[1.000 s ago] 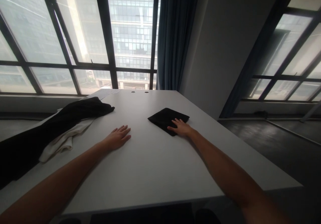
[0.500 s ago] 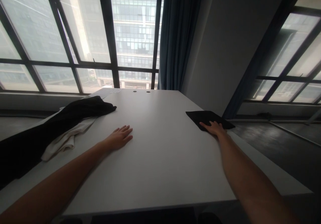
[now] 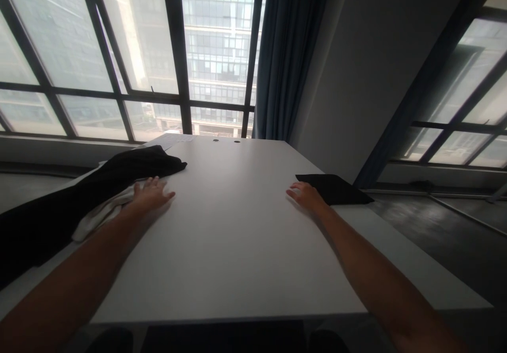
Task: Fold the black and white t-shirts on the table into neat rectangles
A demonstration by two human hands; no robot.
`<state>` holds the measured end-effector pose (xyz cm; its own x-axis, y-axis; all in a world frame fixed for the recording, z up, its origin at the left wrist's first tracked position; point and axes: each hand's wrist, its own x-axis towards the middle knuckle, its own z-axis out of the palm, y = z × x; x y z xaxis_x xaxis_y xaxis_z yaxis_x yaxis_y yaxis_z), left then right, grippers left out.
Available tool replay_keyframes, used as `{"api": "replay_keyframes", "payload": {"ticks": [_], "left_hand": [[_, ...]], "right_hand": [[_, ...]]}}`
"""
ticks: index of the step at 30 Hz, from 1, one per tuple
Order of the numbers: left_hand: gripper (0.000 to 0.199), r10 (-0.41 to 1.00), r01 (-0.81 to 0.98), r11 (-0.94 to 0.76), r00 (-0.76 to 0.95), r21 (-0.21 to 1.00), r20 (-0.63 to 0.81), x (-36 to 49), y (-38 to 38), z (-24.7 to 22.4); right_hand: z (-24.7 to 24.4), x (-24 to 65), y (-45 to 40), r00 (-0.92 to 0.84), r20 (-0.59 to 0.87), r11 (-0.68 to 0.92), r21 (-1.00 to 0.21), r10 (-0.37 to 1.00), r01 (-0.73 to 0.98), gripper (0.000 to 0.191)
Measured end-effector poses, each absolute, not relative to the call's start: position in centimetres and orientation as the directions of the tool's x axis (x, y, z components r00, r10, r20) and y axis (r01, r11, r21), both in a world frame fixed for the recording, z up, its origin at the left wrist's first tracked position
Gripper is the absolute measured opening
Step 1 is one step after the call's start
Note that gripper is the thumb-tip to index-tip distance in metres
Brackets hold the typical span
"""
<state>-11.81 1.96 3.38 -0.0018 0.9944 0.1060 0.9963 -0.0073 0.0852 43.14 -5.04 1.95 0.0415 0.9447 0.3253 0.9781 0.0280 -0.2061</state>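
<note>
Nothing in either grip: left hand [image 3: 152, 193] spread near pale cloth [image 3: 101, 214], right hand [image 3: 304, 194] half-uncurled beside flat black cloth [image 3: 344, 189].

I'd call this an office, or a room much like one: a broad white table [image 3: 229, 247], two small dark discs [image 3: 236, 141] set at its far end, stands before big dark-framed windows [image 3: 137, 41]. A blue curtain [image 3: 283, 63] hangs beside them, and outside I see a many-storeyed, glass-fronted building [image 3: 217, 36].

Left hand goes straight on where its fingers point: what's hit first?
Probably the black cloth, just ahead of the left hand; can't tell here whether its fingers touch it.
</note>
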Motion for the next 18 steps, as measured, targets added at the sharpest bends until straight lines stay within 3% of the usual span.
{"api": "replay_keyframes", "payload": {"ticks": [4,8,13,18], "left_hand": [[0.064,0.923,0.965,0.178,-0.232,0.194,0.307,-16.2,2.0,4.8],[0.061,0.855,0.922,0.238,-0.347,0.304,0.385,-18.1,1.0,6.4],[0.058,0.84,0.909,0.235,-0.368,0.345,0.398,-19.7,0.6,6.9],[0.044,0.761,0.893,0.14,-0.373,0.427,0.531,-18.8,0.8,7.7]], "right_hand": [[1.1,38.7,-4.9,-0.18,0.285,0.24,-0.188,0.941,0.952,0.034],[0.8,37.3,-5.3,-0.252,0.253,0.306,-0.204,0.934,0.93,0.037],[0.9,37.6,-5.4,-0.25,0.246,0.307,-0.233,0.937,0.923,0.037],[0.9,37.5,-5.4,-0.244,0.248,0.302,-0.235,0.938,0.924,0.035]]}}
